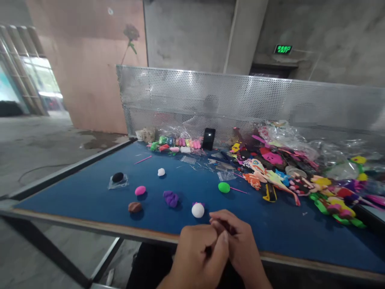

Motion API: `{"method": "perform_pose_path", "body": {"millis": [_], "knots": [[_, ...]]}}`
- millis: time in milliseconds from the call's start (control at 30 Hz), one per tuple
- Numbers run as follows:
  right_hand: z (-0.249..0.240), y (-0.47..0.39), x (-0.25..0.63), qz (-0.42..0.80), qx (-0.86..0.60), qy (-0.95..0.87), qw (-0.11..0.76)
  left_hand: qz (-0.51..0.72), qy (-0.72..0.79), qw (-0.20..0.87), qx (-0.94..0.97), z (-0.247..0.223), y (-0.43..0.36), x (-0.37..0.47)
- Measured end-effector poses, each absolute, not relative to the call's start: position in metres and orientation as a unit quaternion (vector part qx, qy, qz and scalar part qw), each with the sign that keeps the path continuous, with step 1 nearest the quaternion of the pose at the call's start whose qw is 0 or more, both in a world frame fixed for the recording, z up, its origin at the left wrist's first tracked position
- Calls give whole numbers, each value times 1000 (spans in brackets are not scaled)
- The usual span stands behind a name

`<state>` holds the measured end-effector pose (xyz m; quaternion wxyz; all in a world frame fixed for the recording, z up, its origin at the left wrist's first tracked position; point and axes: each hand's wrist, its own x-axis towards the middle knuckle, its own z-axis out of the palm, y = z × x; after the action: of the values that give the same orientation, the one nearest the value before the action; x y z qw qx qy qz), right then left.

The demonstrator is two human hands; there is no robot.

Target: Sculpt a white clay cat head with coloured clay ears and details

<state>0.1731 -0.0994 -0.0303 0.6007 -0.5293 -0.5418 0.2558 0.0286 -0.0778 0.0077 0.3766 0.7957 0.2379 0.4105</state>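
My left hand and my right hand meet over the table's front edge, fingers curled and pressed together. Whatever is between them, if anything, is hidden. Just beyond the fingertips sits a white clay ball with small purple-pink pieces on top. To its left lie a lumpy purple clay piece, a brown clay lump and a pink clay lump. Farther back are a small white clay lump and a black clay lump on clear wrapping. A green clay lump touches a thin pink stick.
Colourful clay figures and crumpled plastic crowd the blue table on the right. Along the back stand packets of coloured clay and a dark phone, before a perforated metal panel. Another pink stick lies back left.
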Motion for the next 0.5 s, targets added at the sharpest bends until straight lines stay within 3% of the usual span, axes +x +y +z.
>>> {"method": "perform_pose_path", "body": {"millis": [167,500], "knots": [[-26,-100,171,231,-533,-548,602,417,304,408,753,-23,-72,36],[-29,-98,172,184,-541,-581,579,343,232,358,837,-22,-70,23]]}}
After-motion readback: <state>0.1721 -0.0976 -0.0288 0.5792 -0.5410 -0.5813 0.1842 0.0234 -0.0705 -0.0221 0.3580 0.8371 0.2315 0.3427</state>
